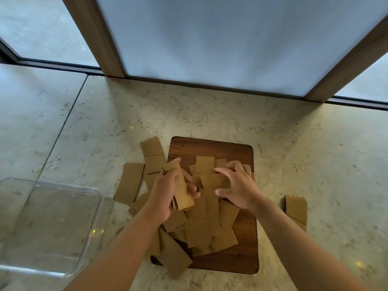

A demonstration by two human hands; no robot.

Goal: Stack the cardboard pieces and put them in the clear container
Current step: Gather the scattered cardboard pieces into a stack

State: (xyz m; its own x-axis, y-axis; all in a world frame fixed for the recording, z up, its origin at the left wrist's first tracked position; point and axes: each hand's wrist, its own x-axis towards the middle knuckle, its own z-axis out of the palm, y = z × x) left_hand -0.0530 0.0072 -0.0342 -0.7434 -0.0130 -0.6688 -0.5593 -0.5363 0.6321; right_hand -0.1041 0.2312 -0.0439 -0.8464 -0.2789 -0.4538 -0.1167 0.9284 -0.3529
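While we look down at the marble counter [210,114], our left hand [165,192] is closed around a small stack of cardboard strips [182,189], thumb on one side and fingers wrapped under the other, holding it tilted above the pile. Our right hand [239,185] is spread with fingers curled down onto a cardboard piece [212,179] lying crosswise on top of the heap; we cannot tell whether it has actually pinched that piece or only rests on it. The loose cardboard pieces [199,225] lie jumbled and overlapping across a dark wooden board [243,257], with several spilling off its left edge onto the counter. One separate piece [296,208] sits on the counter to the right of the board, apart from the rest. The clear container [50,225] stands on the counter to our left, near the pile but not touching it, and we see no cardboard inside it. Behind the counter we see frosted panels in a wooden frame [98,38].
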